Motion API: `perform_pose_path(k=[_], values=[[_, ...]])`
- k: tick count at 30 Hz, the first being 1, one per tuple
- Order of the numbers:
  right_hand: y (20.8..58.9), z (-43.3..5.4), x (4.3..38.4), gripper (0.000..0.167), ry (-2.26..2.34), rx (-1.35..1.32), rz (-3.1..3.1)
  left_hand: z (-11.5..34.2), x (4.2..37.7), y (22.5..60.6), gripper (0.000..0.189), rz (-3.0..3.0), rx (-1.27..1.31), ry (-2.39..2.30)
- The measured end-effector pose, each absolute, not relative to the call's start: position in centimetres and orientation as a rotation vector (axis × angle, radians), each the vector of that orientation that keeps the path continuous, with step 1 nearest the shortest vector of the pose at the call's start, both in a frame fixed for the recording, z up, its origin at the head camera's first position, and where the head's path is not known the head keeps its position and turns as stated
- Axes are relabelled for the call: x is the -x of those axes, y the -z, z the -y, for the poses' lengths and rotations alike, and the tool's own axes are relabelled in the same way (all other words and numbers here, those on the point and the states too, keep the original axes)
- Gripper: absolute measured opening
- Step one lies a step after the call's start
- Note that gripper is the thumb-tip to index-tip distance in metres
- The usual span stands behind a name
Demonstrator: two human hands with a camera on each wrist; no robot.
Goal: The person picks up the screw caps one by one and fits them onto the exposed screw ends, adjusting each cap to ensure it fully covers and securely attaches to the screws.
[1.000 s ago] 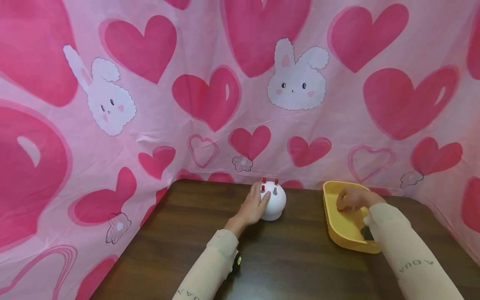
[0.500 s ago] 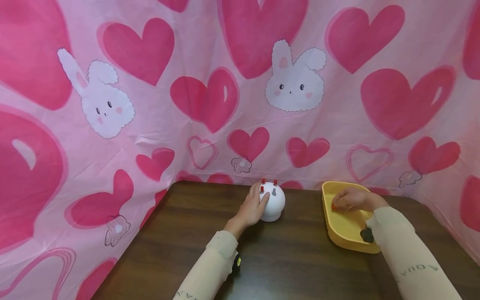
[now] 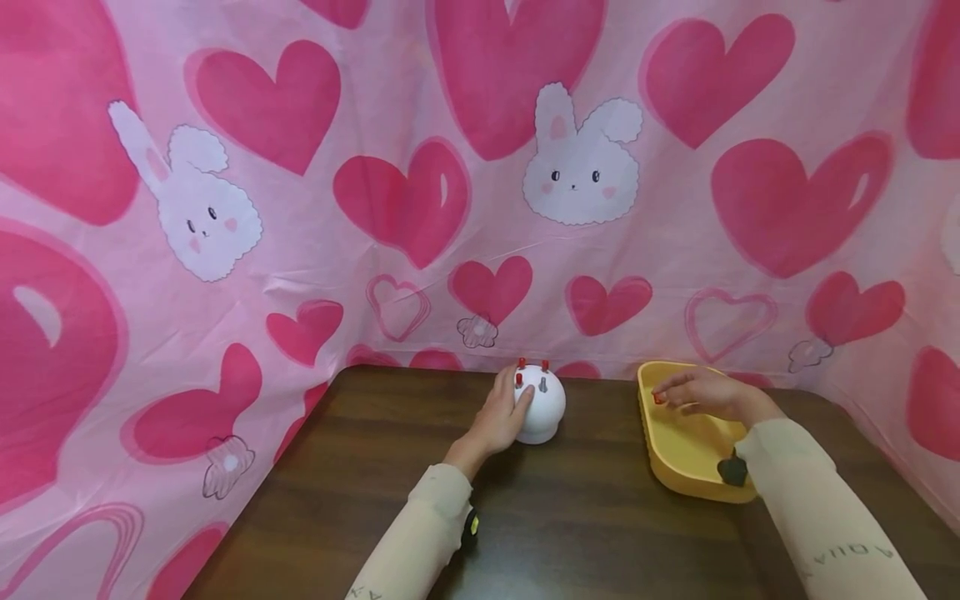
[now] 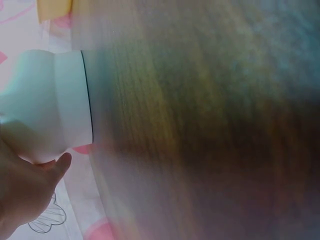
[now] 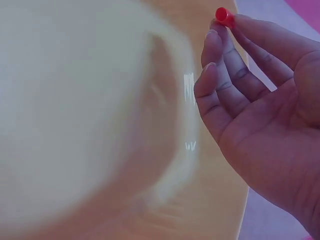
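A white rounded dome [image 3: 546, 412] on a short base stands on the table, with several small posts on top. Red caps [image 3: 519, 380] cover some posts, and one grey metal post [image 3: 543, 385] is bare. My left hand [image 3: 497, 418] holds the dome from its left side, thumb on the near face; its far fingers are partly hidden. Over the yellow tray [image 3: 654, 458], my right hand [image 3: 708, 392] pinches a small red cap [image 5: 225, 16] between thumb and fingertips. The cap's hollow end shows in the right wrist view, and the other fingers are loosely bent.
The brown wooden table [image 3: 360, 492] reaches back to a pink cloth wall [image 3: 420, 317] printed with hearts and rabbits. The tray's raised rim stands right of the dome, near the back edge. A dark device [image 3: 732, 471] sits at the right wrist.
My right hand has lifted from the tray's bottom toward its left rim, bringing the red cap into sight. The left hand stays on the dome. The head view has shifted slightly.
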State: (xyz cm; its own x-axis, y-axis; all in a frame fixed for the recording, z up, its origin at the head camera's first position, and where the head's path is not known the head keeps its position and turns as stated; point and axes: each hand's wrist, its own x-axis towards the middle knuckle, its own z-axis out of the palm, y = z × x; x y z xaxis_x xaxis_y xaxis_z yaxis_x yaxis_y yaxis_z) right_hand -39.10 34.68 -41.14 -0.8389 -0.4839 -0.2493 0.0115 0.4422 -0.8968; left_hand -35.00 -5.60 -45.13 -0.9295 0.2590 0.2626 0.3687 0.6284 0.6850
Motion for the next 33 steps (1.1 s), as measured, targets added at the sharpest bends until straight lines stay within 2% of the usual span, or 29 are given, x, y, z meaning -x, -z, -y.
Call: perform_pose_path(k=[8, 21, 33], values=[[40.7, -33.8, 38.6, 0.036, 1.428, 0.432, -2.276, 5.7, 34.9, 45.4, 0.068, 2.711, 0.526, 1.218], [39.1, -32.0, 38.5, 0.042, 1.474, 0.454, -2.43, 5.8, 35.3, 45.5, 0.068, 2.702, 0.525, 1.229], [37.4, -29.4, 37.2, 0.032, 1.566, 0.573, -2.583, 5.6, 35.7, 45.7, 0.069, 2.726, 0.512, 1.228]])
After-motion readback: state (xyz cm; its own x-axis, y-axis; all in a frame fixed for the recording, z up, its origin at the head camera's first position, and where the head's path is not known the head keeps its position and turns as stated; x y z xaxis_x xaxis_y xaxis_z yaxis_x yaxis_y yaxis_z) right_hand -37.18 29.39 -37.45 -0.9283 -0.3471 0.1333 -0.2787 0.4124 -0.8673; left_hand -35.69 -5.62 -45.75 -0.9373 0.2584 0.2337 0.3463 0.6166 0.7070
